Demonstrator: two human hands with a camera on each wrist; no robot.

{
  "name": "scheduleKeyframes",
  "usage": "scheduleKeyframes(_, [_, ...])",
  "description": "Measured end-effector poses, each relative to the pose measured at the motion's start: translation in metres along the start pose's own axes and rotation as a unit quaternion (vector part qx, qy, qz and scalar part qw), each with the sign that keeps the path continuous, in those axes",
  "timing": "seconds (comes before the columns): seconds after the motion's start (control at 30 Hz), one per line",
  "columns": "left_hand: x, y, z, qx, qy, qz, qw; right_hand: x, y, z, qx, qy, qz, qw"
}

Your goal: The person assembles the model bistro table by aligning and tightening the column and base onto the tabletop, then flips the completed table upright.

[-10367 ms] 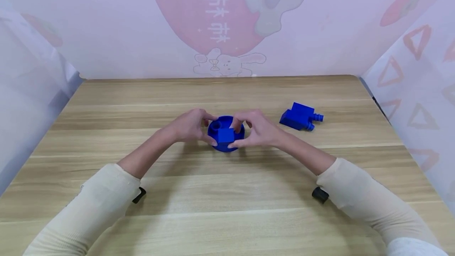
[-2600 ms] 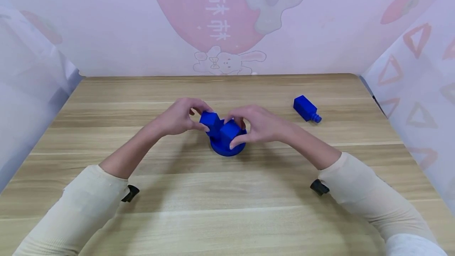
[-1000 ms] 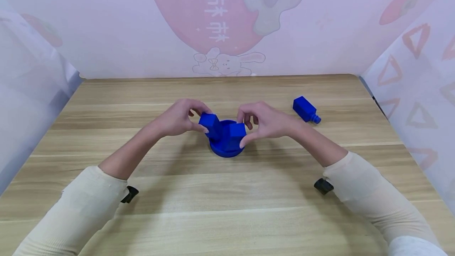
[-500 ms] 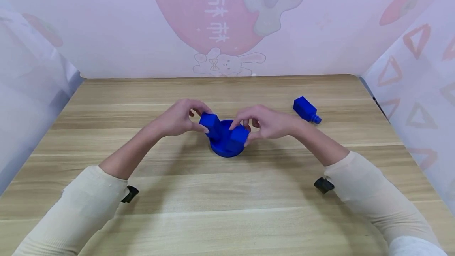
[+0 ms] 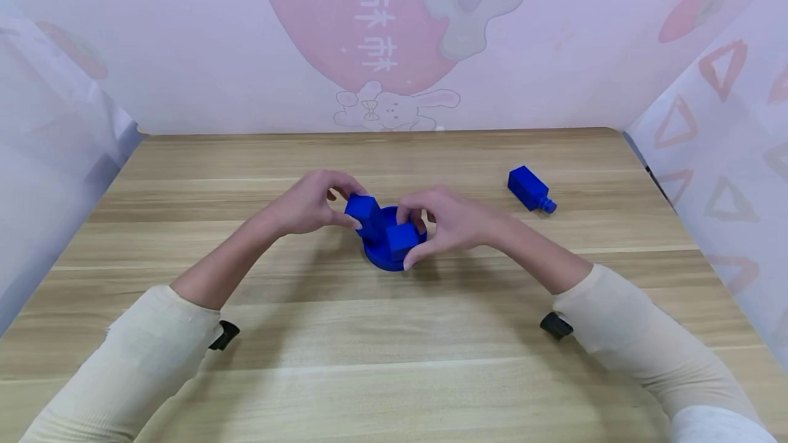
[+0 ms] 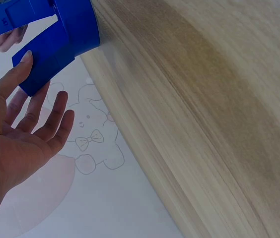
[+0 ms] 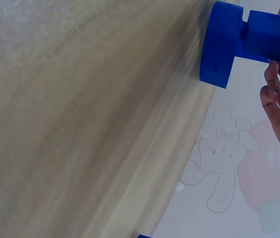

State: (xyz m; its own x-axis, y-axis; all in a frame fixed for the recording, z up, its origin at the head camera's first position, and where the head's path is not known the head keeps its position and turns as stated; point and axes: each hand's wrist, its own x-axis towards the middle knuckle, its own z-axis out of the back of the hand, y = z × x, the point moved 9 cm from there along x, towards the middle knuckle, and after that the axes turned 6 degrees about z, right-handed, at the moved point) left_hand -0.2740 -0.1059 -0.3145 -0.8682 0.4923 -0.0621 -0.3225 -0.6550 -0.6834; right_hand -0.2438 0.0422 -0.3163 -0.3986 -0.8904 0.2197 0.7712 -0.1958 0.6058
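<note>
A round blue base (image 5: 380,264) with a raised rim sits on the table in front of me. At its left side a blue rectangular block (image 5: 364,213) stands tilted outward, its lower end down in the base. My left hand (image 5: 315,205) pinches the top of this block between thumb and fingers. A second blue block (image 5: 401,240) stands at the right of the base. Around it curl the thumb and index finger of my right hand (image 5: 454,223). In the left wrist view both blocks rise from the base (image 6: 83,27). Their lower ends are hidden inside it.
Another blue block (image 5: 527,188) with a ridged peg (image 5: 546,205) at one end lies on the wooden table (image 5: 394,354) at the back right. A white printed panel (image 5: 246,53) rises behind the table's far edge, with white sheets at both sides.
One of two blocks at the back right has gone from there, and a block now stands at the base's left. My right hand has turned its block back and forth; the left hand stays still lately.
</note>
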Motion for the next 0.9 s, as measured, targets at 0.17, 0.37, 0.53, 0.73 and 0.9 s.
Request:
scheduleKeyframes(0.17, [0.0, 0.0, 0.0, 0.0, 0.0, -0.002, 1.0, -0.004, 0.004, -0.005, 0.045, 0.046, 0.01, 0.9979])
scheduleKeyframes(0.37, [0.001, 0.001, 0.0, 0.003, -0.002, -0.001, 1.0, -0.006, 0.009, -0.011, 0.082, 0.091, 0.029, 0.992])
scheduleKeyframes(0.53, [0.0, 0.001, 0.0, 0.0, -0.003, -0.004, 1.0, -0.005, 0.004, -0.01, 0.088, 0.085, 0.014, 0.9923])
scheduleKeyframes(0.73, [0.0, 0.003, 0.001, 0.001, -0.005, 0.001, 1.0, 0.005, -0.008, -0.003, 0.053, 0.012, -0.021, 0.9983])
scheduleKeyframes(0.9, [0.001, 0.002, 0.0, 0.006, -0.002, -0.002, 1.0, 0.01, -0.014, 0.0, -0.02, -0.045, -0.051, 0.9974])
